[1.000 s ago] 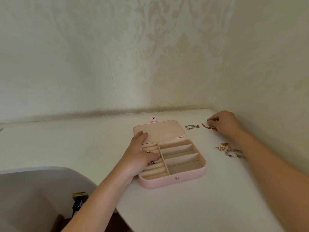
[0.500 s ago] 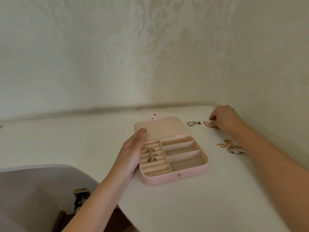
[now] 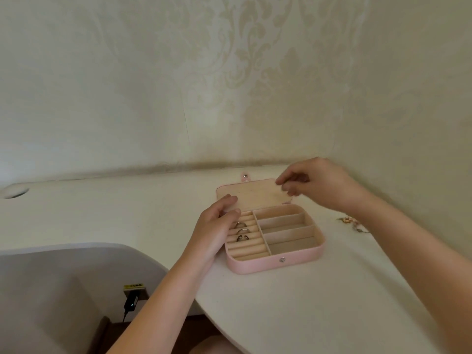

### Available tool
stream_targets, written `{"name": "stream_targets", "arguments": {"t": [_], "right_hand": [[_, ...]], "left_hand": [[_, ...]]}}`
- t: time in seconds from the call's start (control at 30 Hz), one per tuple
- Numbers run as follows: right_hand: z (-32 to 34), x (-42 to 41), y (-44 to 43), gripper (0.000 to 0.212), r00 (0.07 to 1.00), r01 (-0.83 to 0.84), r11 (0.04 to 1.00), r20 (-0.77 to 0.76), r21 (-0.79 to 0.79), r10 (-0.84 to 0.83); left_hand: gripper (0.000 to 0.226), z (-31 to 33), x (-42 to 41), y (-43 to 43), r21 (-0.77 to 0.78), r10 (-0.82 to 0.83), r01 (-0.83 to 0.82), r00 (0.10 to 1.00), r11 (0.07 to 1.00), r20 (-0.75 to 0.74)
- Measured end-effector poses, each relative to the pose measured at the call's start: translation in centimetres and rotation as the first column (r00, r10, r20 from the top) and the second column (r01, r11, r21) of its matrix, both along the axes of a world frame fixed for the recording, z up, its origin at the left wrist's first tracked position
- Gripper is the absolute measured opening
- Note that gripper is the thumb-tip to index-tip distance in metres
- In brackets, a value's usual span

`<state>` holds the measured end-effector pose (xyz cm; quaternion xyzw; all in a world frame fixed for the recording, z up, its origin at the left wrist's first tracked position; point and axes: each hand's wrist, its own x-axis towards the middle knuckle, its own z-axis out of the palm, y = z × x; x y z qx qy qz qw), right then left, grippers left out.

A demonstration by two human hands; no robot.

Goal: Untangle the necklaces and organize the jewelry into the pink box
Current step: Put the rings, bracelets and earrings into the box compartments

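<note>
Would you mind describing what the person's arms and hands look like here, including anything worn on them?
Both forearms are bare as far as the frame shows, with no sleeves, watch or bracelet visible. The left hand shows no ring or glove. The right hand is motion-blurred; a small glint at one finger might be a ring, but that cannot be confirmed.

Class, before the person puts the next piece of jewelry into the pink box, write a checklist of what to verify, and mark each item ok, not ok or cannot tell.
1. Pink box lid open: ok.
2. Right-side compartments free: ok.
3. Three rings seated in ring rolls: ok.
4. Left hand steadying the box: ok.
5. Right hand holding a piece: cannot tell, fingers blurred.
6. Jewelry tangle on table sorted: not ok.
</note>
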<state>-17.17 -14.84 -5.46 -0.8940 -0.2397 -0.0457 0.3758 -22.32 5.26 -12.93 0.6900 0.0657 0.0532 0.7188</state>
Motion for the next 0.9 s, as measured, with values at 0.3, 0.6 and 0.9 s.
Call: {"name": "stream_targets", "arguments": {"t": [0.3,0.6,0.9], "right_hand": [[-2.6,-5.9,4.9,0.014,0.919,-0.384,0.92,0.062,-0.08,0.389],[-5.5,-5.2,4.9,0.01,0.885,-0.359,0.929,0.283,-0.088,0.369],[-6.5,-5.0,4.3,0.014,0.829,-0.306,0.944,0.453,-0.124,0.328]], "left_hand": [[0.027,0.6,0.0,0.4,-0.204,0.071,-0.087,0.994,0.975,-0.083],[0.03,0.5,0.2,0.2,-0.228,0.108,-0.127,0.99,0.965,-0.094],[0.03,0.3,0.2,0.1,-0.227,0.107,-0.123,0.991,0.966,-0.078]]}}
